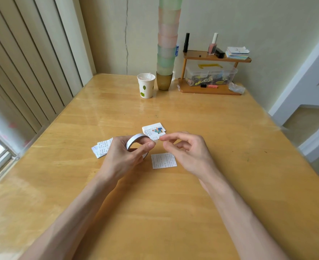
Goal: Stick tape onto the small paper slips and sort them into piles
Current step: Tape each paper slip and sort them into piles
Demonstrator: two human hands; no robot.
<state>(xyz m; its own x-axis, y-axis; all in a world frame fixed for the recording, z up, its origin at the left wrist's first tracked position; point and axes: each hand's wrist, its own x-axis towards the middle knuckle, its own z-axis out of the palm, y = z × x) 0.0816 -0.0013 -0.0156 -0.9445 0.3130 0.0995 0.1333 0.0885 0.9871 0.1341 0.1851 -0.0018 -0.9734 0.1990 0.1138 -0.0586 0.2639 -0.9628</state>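
1. Gripping the tape roll (136, 142) in the left hand (121, 156), thumb and fingers curling round its rim, just above the wooden table (173, 212).
2. Holding the right hand (186, 149) just beside the roll, thumb and forefinger tips nearly meeting, other fingers curling loosely. Not possible to tell whether pinching a free tape end, none showing.
3. Lying flat near both hands: a single slip (164, 160), untaped by the look of it. Lying left, partly hidden by the left hand: a text pile (102, 150). Lying just beyond the roll: a picture pile (154, 130).
4. Likely hunting for or peeling the tape end, so risking:
   - losing the end against the roll, through too shallow a nail catch;
   - tape curling and sticking to itself or the fingertips, through pulling without tension;
   - landing tape crooked or overhanging, gluing the slip to the table;
   - nudging the text pile with the left hand, scattering sorted slips.
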